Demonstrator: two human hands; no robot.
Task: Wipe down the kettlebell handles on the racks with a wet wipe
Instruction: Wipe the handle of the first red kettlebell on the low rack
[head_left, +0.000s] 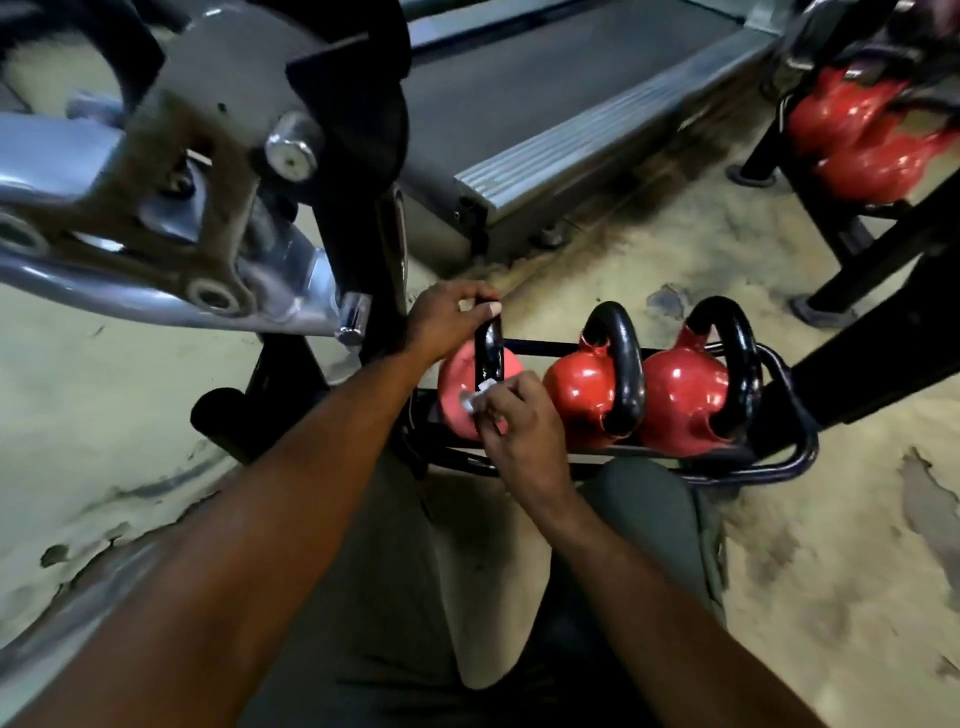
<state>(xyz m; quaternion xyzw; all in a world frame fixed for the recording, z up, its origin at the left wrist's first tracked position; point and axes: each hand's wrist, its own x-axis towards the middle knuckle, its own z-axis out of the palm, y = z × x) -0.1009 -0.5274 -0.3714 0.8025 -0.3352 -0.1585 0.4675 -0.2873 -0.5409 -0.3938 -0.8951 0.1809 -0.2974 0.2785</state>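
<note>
Left hand (452, 312) curled round the top of the black handle (492, 358) of the leftmost kettlebell (454, 382). Right hand (519, 421) pinches a white wipe (480, 395) against the handle's near leg, low, at the red body. Low black rack (795, 460) on the floor holds three red kettlebells in a row: the gripped one, middle kettlebell (579, 395), right kettlebell (680, 405). Second rack (857, 270), upper right, holds more red kettlebells (852, 130), blurred.

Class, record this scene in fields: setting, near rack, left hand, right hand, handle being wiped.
setting: gym floor, treadmill behind
near rack: three red kettlebells with black handles
left hand: grips top of the leftmost handle
right hand: holds wet wipe against that handle's side
handle being wiped: leftmost
</note>
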